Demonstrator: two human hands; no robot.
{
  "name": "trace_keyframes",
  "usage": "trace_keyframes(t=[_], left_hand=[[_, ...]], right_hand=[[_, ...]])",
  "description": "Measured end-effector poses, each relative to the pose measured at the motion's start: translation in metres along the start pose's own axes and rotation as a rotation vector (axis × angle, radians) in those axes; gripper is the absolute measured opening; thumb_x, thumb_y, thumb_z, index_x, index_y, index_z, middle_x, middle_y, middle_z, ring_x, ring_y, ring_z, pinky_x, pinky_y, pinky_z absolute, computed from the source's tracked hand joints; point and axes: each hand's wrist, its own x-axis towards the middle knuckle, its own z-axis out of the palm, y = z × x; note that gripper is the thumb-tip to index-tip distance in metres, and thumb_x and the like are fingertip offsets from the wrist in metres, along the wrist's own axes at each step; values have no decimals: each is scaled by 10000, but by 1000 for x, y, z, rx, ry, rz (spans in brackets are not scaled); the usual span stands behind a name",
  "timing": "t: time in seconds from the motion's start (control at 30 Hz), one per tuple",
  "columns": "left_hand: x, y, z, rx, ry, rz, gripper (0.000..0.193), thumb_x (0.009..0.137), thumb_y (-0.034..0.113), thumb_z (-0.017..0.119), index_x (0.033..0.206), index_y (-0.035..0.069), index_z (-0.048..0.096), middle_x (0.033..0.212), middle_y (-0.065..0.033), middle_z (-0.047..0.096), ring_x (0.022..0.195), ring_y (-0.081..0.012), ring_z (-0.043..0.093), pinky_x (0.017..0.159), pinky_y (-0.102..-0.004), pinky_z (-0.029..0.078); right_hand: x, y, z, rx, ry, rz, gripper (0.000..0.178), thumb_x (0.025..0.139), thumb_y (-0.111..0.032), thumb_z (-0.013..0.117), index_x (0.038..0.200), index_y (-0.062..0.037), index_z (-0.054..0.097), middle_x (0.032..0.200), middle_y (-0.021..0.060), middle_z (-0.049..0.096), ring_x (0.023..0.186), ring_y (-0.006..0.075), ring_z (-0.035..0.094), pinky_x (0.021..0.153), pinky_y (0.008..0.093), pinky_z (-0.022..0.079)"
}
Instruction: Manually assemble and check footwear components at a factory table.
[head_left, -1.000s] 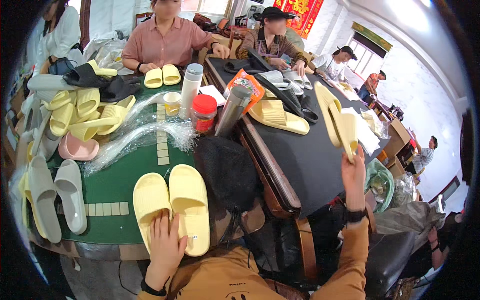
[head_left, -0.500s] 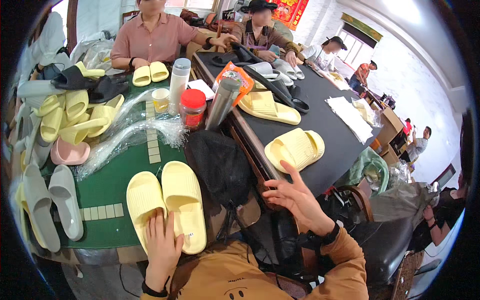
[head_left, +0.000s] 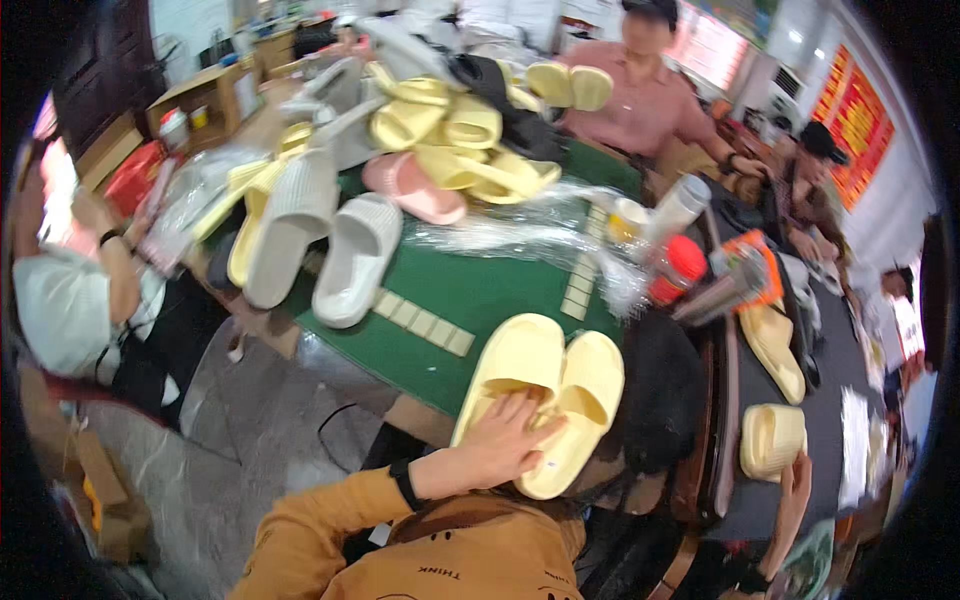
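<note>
A pair of pale yellow slide slippers (head_left: pixel 520 355) lies side by side at the near edge of the green-topped table (head_left: pixel 440 270). My left hand (head_left: pixel 505 440) rests over the pair, its fingers spread and reaching into the foot opening of the left slipper. Off to the right, my right hand (head_left: pixel 795 480) is at the near end of another yellow slipper (head_left: pixel 770 440) on the black table (head_left: pixel 740 515). Its fingers are together against the slipper's edge, slightly blurred.
Yellow, grey, black and pink slippers (head_left: pixel 415 185) pile up on the far left. Pale tiles (head_left: pixel 425 322), clear plastic bags (head_left: pixel 510 230), a red-lidded jar (head_left: pixel 676 270), a cup (head_left: pixel 627 218) and bottles (head_left: pixel 680 210) stand farther in. A black bag (head_left: pixel 655 400) hangs between the tables. Other people sit around.
The view has swung left, so the tables appear farther right. My right hand has gone from open beside the black table's slipper to touching it. My left hand stays on the pair.
</note>
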Motion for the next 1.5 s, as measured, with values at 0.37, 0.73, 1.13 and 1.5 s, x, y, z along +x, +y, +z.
trace_keyframes(t=[0.37, 0.73, 1.13, 1.5], left_hand=[[16, -17, 2, -134, -93, -45, 695, 915, 315, 548, 1488, 25, 281, 1451, -342, 274, 1366, -496, 232, 1112, -556, 225], [-10, -41, -31, -148, 157, -52, 699, 847, 112, 569, 1477, -23, 296, 1157, -221, 451, 1060, -377, 453, 959, -451, 377], [-65, -161, -117, 191, 383, -388, 621, 809, 119, 617, 1385, -23, 432, 1180, -212, 486, 1129, -396, 464, 984, -477, 378], [-66, -199, -117, 400, 328, -353, 641, 838, 171, 630, 1421, 19, 410, 1357, -271, 406, 1309, -453, 355, 1141, -501, 252]], right_hand=[[19, 41, 3, -95, -27, 15, 622, 910, -97, 665, 1440, 53, 376, 1352, 157, 511, 1172, 210, 513, 959, 319, 425], [8, 54, 13, 160, 40, -73, 680, 863, -29, 685, 1455, 48, 358, 1386, 128, 476, 1205, 202, 480, 999, 297, 381], [-32, -51, 64, -98, 123, -384, 657, 732, 31, 727, 1343, 52, 484, 1165, 81, 545, 950, 185, 469, 864, 303, 408], [-65, -232, 187, 76, -421, -820, 530, 604, -142, 876, 1044, 13, 623, 936, 149, 609, 864, 335, 572, 739, 392, 479]])
